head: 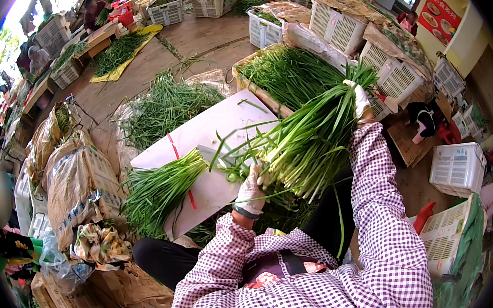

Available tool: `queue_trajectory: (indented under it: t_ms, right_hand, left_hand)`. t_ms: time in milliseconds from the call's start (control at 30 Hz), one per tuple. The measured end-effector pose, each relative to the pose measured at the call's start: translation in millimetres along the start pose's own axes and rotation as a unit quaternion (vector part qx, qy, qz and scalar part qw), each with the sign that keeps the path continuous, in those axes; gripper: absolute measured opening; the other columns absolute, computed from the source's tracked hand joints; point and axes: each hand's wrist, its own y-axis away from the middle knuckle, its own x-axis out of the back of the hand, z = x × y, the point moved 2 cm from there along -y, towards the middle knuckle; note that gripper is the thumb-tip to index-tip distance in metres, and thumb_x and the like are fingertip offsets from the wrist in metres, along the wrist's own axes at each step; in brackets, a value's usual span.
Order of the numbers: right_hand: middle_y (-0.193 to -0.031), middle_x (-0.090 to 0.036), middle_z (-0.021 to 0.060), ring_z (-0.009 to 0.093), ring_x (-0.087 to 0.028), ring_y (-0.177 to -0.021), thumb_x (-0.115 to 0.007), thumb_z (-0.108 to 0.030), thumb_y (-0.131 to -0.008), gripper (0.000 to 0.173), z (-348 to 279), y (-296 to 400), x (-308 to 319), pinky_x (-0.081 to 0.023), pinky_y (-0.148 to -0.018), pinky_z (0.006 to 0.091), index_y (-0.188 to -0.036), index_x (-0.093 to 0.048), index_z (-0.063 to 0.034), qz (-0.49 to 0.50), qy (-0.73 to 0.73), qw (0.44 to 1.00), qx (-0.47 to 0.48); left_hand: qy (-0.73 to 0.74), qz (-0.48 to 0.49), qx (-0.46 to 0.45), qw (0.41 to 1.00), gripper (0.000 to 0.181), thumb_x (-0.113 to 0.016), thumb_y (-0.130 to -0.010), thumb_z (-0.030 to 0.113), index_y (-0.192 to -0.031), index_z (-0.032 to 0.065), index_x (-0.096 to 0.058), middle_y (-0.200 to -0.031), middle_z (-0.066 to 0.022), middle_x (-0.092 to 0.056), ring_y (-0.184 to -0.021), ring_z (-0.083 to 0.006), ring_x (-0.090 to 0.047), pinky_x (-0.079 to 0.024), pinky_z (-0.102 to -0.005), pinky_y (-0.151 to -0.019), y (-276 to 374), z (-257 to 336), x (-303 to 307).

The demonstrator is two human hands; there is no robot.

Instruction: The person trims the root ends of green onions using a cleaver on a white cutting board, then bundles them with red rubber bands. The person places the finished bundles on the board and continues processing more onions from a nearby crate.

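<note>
My right hand (pixel 358 99), in a white glove, grips a large bunch of garlic chives (pixel 311 144) near its leafy end. The bunch slants down to the left, pale stem ends towards me. My left hand (pixel 251 193), also gloved, touches the lower stems; its fingertips are partly hidden among them. Beneath lies a white board (pixel 208 124) with red bands. On its left part rests a neater bundle of chives (pixel 165 185), cut ends facing right. A flat grey blade-like piece (pixel 217 157) shows between the two bunches, partly covered.
Beyond the board, a crate of chives (pixel 292 77) stands right of a loose pile of greens (pixel 172 107). Stacked white plastic crates (pixel 336 25) line the right. A sack-covered crate (pixel 77 177) stands left. Other people (pixel 38 60) sit at benches farther off.
</note>
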Motion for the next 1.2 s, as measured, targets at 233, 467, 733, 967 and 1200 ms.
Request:
queue_trajectory:
  t_ms: [233,467,733,967,1200]
  right_hand:
    - [-0.067,-0.065,0.0052,0.019,-0.06,-0.052,-0.062,-0.025,-0.084,0.019,-24,35,-34,-0.051,-0.05,0.031,-0.077,-0.063,-0.0067,-0.073,-0.08,0.993,-0.052]
    - [-0.07,-0.063,0.003,0.015,-0.058,-0.055,-0.068,-0.022,-0.08,0.015,-40,127,-115,-0.049,-0.054,0.0272,-0.08,-0.062,-0.0074,0.033,0.018,0.997,0.071]
    - [-0.084,-0.065,0.0018,0.01,-0.06,-0.071,-0.063,-0.017,-0.085,0.02,-20,140,-134,-0.048,-0.065,0.0236,-0.097,-0.068,-0.0012,-0.056,0.025,0.997,0.056]
    - [-0.066,-0.059,0.0019,0.013,-0.057,-0.053,-0.059,-0.022,-0.089,0.019,-20,177,-142,-0.048,-0.052,0.025,-0.078,-0.06,-0.0068,-0.086,0.022,0.995,0.036]
    - [-0.071,-0.06,0.0011,0.01,-0.057,-0.063,-0.061,-0.02,-0.088,0.018,-23,210,-153,-0.047,-0.062,0.0245,-0.081,-0.064,-0.004,-0.089,0.014,0.991,0.094]
  left_hand:
    - [-0.194,0.051,0.187,0.962,0.035,-0.056,-0.091,0.047,-0.077,0.015,-0.051,-0.062,0.0062,-0.039,-0.056,-0.0073,-0.033,-0.024,-0.0247,-0.054,41,-10,86]
    - [0.001,-0.012,0.086,0.996,0.056,-0.07,-0.083,0.034,-0.127,0.0043,-0.051,-0.115,-0.0053,-0.06,-0.104,-0.0171,-0.055,-0.044,-0.0316,-0.092,9,-13,41]
    - [0.106,0.136,0.199,0.965,0.035,-0.06,-0.088,0.032,-0.11,0.0048,-0.06,-0.095,-0.0098,-0.067,-0.075,-0.0216,-0.066,-0.057,-0.0355,-0.064,-15,-26,25]
    - [-0.22,0.151,0.166,0.949,0.024,-0.054,-0.09,0.02,-0.101,0.0015,-0.063,-0.091,-0.0079,-0.065,-0.074,-0.0165,-0.06,-0.05,-0.0327,-0.066,-13,-42,44]
    - [-0.094,0.148,0.193,0.965,0.017,-0.051,-0.091,0.009,-0.102,0.0062,-0.063,-0.087,-0.0031,-0.062,-0.073,-0.0144,-0.054,-0.047,-0.0322,-0.067,-39,-99,100]
